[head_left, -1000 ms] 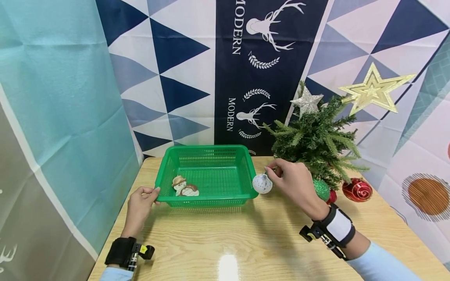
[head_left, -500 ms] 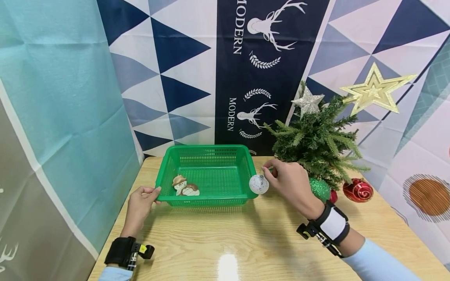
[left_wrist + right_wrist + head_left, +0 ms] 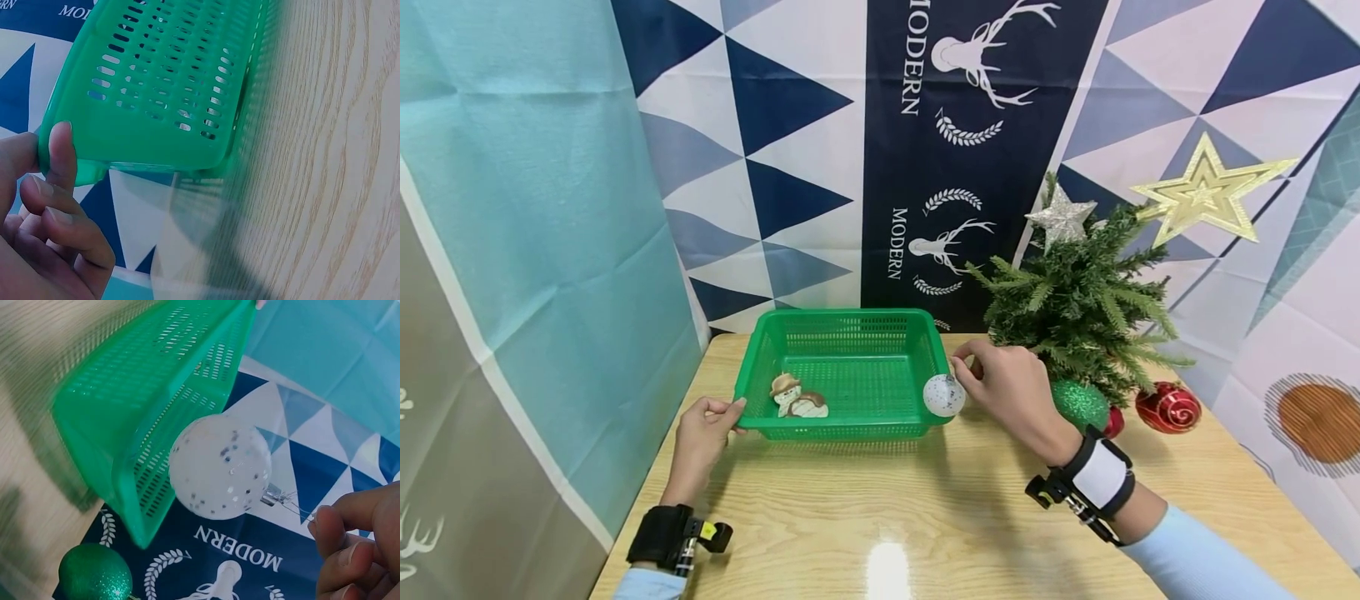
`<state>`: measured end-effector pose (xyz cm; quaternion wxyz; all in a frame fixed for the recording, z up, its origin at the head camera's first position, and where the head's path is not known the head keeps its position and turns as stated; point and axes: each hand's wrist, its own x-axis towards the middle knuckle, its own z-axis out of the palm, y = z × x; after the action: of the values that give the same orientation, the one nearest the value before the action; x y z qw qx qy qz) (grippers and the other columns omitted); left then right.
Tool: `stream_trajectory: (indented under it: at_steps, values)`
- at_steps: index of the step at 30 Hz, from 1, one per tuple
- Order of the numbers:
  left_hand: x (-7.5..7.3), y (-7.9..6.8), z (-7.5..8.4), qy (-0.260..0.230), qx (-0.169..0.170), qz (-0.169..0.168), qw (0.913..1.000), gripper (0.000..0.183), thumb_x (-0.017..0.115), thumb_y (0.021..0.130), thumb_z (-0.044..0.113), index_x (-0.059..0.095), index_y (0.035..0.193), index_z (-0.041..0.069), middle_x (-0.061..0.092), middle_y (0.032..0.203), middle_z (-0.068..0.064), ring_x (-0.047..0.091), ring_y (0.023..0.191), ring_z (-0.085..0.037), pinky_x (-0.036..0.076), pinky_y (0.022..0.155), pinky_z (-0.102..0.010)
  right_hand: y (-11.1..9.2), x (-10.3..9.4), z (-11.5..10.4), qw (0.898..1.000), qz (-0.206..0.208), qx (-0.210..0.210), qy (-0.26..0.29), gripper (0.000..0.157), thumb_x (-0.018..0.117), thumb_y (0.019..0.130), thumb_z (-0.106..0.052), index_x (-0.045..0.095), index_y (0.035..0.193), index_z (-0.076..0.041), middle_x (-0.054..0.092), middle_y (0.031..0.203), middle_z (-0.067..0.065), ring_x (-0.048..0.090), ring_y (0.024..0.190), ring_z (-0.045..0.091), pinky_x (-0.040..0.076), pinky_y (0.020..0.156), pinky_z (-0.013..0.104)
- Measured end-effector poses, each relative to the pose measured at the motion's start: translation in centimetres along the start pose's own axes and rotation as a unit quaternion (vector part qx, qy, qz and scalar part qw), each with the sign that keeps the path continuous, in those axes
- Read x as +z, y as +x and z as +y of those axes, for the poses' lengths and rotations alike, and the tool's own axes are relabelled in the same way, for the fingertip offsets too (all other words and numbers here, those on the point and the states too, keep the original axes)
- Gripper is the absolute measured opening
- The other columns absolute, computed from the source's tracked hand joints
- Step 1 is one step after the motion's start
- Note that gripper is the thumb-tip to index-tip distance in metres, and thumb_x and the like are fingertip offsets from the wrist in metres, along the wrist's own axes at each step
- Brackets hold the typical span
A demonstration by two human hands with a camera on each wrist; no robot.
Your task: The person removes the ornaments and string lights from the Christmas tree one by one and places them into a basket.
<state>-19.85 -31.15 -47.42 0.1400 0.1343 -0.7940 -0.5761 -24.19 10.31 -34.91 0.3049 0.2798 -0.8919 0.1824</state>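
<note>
A green plastic basket [image 3: 850,431] stands on the table with a snowman ornament [image 3: 805,406] in a brown hat lying inside at its left. My left hand [image 3: 703,433] pinches the basket's front left corner rim between thumb and finger; the left wrist view shows this grip on the rim [image 3: 44,137] up close. My right hand [image 3: 1011,396] pinches the thin wire hook of a white speckled bauble [image 3: 943,396]. That bauble hangs at the basket's right rim, overlapping it in the head view. In the right wrist view the bauble [image 3: 220,467] has a silver cap, with the fingertips holding its wire.
A small Christmas tree [image 3: 1075,308] stands at the back right, bearing a silver star [image 3: 1062,217] and a gold star [image 3: 1206,192]. Near its foot are a green glitter bauble [image 3: 1080,406] and a red bauble [image 3: 1168,407]. Patterned cloth walls [image 3: 805,167] close off the table's back and sides.
My right hand has carried the white bauble leftward, from beside the basket to over its right rim. My left hand keeps its hold on the basket's corner.
</note>
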Motion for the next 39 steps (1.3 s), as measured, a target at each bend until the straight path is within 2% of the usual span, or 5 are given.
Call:
stream_trajectory:
  at_steps: [9,13,24,39]
  values:
    - [0.0,0.0,0.1,-0.002,-0.002,-0.003,1.0,0.032,0.065,0.104,0.032,0.058,0.104,0.001,0.075,0.086,-0.02,0.052,0.055,-0.024,0.036,0.051,-0.029,0.2,0.6,-0.3,1.0,-0.01,-0.001,0.006,0.006,0.073,0.096,-0.017,0.077,0.094,-0.013,0.048,0.054,-0.012,0.036,0.043,0.004,0.028,0.042,0.027]
    - [0.1,0.0,0.1,-0.008,-0.003,-0.004,1.0,0.032,0.065,0.104,0.031,0.057,0.104,0.001,0.075,0.084,-0.018,0.045,0.05,-0.016,0.034,0.049,-0.028,0.3,0.8,-0.5,1.0,-0.016,0.0,0.008,0.006,0.074,0.096,-0.018,0.076,0.095,-0.013,0.047,0.054,-0.012,0.035,0.043,0.005,0.026,0.042,0.027]
    - [0.1,0.0,0.0,-0.013,0.004,-0.006,0.9999,0.03,0.064,0.105,0.029,0.053,0.1,0.002,0.074,0.083,-0.022,0.041,0.05,-0.013,0.032,0.05,-0.028,0.6,1.6,-1.1,0.999,-0.034,0.001,0.019,0.009,0.072,0.098,-0.018,0.075,0.095,-0.011,0.048,0.055,-0.011,0.037,0.042,0.005,0.029,0.042,0.028]
    - [0.2,0.0,-0.1,-0.017,-0.005,-0.004,0.9998,0.03,0.065,0.104,0.03,0.056,0.103,0.001,0.074,0.084,-0.021,0.039,0.048,-0.013,0.03,0.049,-0.028,1.0,3.0,-1.8,0.997,-0.057,0.007,0.056,0.008,0.072,0.098,-0.014,0.075,0.098,-0.007,0.062,0.064,-0.005,0.045,0.047,0.001,0.038,0.045,0.025]
